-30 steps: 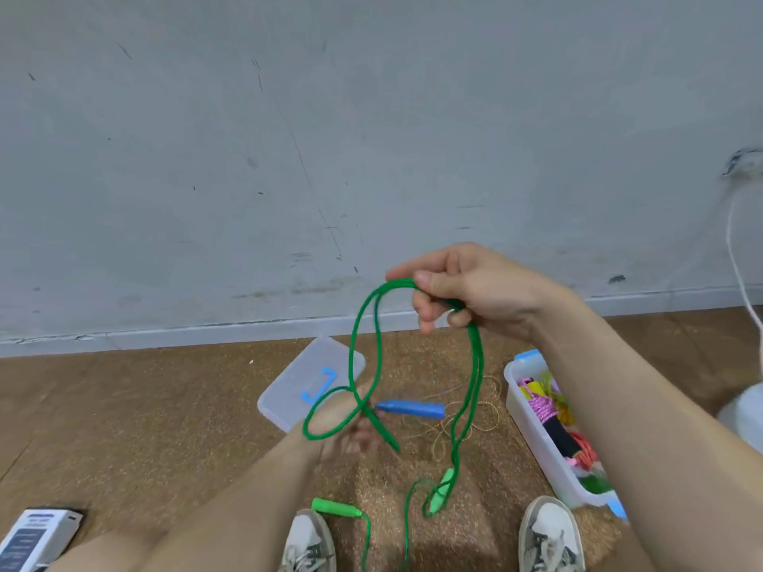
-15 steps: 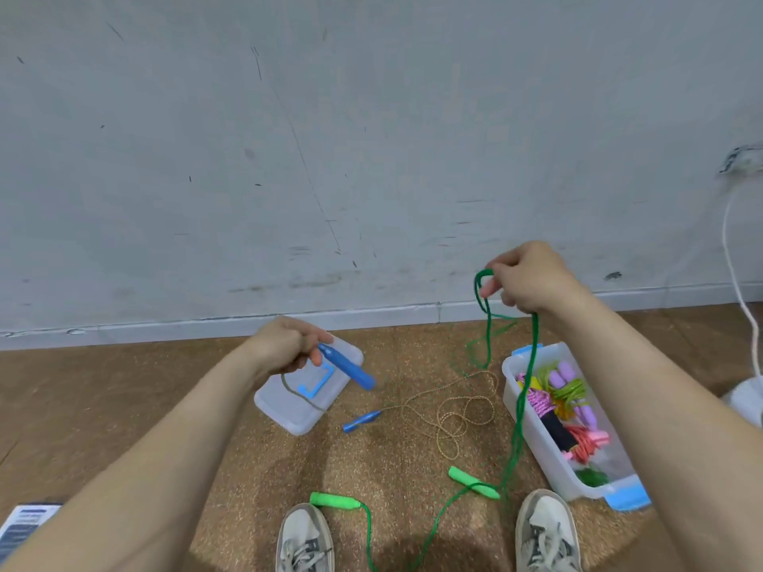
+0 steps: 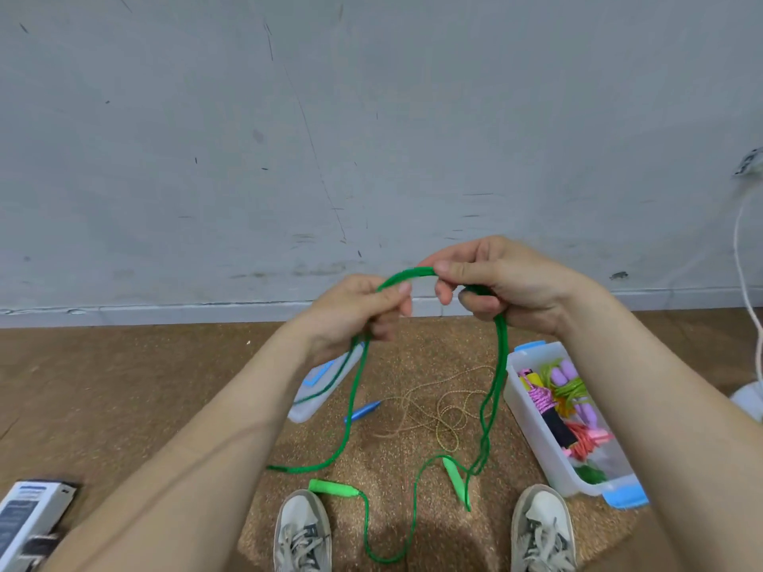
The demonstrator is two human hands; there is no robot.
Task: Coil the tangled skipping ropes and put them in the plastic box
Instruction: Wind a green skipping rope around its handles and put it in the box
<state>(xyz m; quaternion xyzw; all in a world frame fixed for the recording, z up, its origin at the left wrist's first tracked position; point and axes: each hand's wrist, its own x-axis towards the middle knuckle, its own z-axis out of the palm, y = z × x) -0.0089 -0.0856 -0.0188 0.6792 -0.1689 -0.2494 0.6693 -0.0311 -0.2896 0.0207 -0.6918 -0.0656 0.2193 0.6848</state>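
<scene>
Left hand (image 3: 355,311): fingers curled and clamped on the green rope (image 3: 406,276), thumb on top.
Right hand (image 3: 503,282): thumb and forefinger pinch the same rope; the other fingers curl round strands hanging below.
Green rope: arches between both hands at chest height, loops dropping to the floor (image 3: 124,386); its two handles (image 3: 332,487) lie near the shoes (image 3: 303,530).
Box (image 3: 536,443): open on the floor at right, coiled ropes (image 3: 549,402) inside.
Gold rope (image 3: 437,410): tangled on the floor between box and lid (image 3: 303,408).
</scene>
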